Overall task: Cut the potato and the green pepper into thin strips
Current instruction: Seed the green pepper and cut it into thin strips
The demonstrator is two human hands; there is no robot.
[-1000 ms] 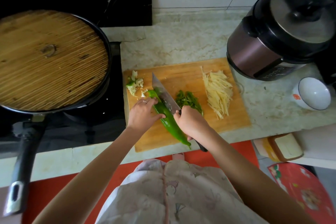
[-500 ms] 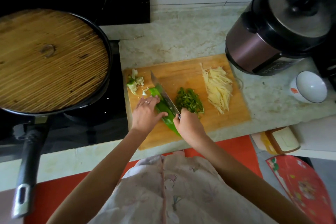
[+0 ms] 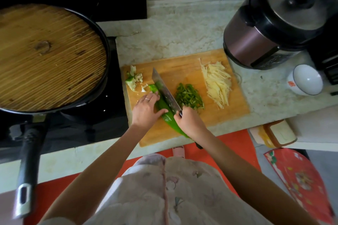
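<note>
Head view: the pepper [image 3: 165, 116] lies on the board [image 3: 210, 124], pressed under the left hand's [image 3: 145, 109] flat fingertips and thumb. The right hand [image 3: 189, 121] grips the knife [image 3: 164, 91], blade along the pepper.

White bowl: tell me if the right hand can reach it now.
Probably yes: only the low potato strips lie between the white bowl and the right hand, though that hand grips the knife.

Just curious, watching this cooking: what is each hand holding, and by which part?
The right hand grips the cleaver by its handle. The left hand presses on the green pepper at its middle, steadying it.
</note>
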